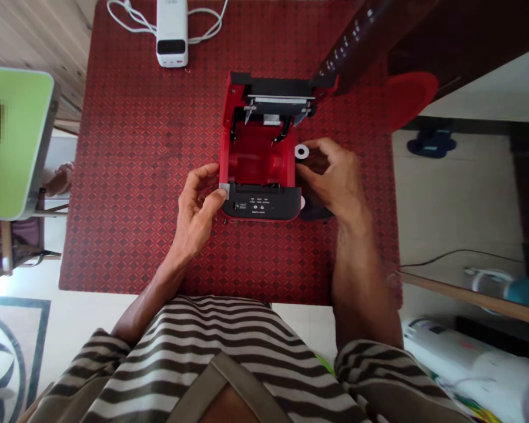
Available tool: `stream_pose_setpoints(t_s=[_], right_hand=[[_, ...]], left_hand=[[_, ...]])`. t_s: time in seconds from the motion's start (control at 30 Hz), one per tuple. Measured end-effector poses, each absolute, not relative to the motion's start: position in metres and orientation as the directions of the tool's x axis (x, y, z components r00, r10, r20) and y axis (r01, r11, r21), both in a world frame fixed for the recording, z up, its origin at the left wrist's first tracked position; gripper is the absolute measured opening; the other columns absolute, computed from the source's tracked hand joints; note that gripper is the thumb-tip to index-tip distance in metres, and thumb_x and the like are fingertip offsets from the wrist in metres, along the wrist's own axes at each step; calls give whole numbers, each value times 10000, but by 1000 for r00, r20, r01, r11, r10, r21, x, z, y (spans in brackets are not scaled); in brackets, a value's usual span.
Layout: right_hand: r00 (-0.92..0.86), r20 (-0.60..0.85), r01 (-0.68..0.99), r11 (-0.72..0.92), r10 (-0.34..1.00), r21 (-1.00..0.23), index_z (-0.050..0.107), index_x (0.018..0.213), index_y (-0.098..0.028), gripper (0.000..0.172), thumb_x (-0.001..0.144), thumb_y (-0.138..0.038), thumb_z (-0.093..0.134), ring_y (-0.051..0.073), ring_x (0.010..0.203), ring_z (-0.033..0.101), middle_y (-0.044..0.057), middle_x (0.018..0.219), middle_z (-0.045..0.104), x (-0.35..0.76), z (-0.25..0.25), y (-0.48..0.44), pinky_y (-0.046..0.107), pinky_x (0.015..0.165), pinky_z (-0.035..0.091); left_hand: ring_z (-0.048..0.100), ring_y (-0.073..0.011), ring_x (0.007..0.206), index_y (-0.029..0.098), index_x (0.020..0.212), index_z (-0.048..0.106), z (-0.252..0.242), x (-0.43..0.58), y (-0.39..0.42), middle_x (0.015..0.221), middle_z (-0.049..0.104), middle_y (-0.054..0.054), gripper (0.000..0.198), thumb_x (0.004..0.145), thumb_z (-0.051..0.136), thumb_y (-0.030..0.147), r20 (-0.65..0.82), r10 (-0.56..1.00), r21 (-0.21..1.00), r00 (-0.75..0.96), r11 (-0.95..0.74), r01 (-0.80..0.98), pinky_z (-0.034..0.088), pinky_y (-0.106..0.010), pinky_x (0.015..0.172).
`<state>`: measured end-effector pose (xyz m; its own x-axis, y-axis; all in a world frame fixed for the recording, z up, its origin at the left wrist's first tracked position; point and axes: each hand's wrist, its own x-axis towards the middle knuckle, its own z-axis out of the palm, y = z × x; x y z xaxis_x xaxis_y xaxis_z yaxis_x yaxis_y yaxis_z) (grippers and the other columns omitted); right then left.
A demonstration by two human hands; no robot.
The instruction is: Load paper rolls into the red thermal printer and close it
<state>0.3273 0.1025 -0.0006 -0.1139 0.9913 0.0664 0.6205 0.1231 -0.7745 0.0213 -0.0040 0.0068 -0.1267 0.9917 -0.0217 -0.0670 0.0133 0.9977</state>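
A red and black receipt printer (261, 155) sits on the table with its lid raised, showing a red paper bay with no roll in it. My left hand (198, 205) grips its left side, the thumb on the grey tab at the front corner. Beside the printer's right wall, my right hand (337, 176) has its index finger and thumb curled around a small white paper roll (301, 151) with a dark core. The thumb tip is close to the wall; whether it touches is unclear. Under that hand, a white edge and dark shape are partly hidden.
A red patterned cloth covers the table (136, 235). Toward the back left lies a white power bank (171, 35) with white cables. A dark post (348, 47) rises behind the printer on the right. A green-topped table (13, 170) stands at the left.
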Motion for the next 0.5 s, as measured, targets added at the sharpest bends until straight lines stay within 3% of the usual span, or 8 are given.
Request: stream_pose_setpoints(t_s=[0.07,0.13,0.3,0.5], right_hand=[[-101,70,636,118,992,-763,819,1446,-330,510,940,-349,874,377,1142,941,142,1470,965,335,8,97,590,1022,760],[-97,64,663,113,993,-740,833,1501,-332,532,971,-354,867,366,1102,925,165,1527,950,346,17,90,574,981,743],[-265,-78,683,130,961,-718,942,1058,-342,175,941,-344,811,350,1007,904,62,1123,975,367,33,67,568,969,724],[-382,-136,607,137,914,-782,964,1231,-360,365,895,-341,825,335,942,885,42,1120,952,363,31,48,531,879,738]], left_hand=[[852,-361,1439,365,1469,816,7,22,-4,1472,913,-80,475,1092,926,633,-25,991,998,-130,17,-60,725,-572,1255],[851,-360,1430,367,1467,817,7,22,-4,1469,910,-81,469,1093,920,631,-27,991,998,-134,19,-59,727,-574,1254],[845,-364,1443,372,1464,822,9,21,-5,1467,906,-78,439,1109,912,615,-13,992,999,-129,7,-46,723,-591,1272],[843,-353,1405,366,1450,834,10,21,-3,1454,920,-73,464,1076,911,630,-25,990,999,-136,19,-43,724,-565,1254]])
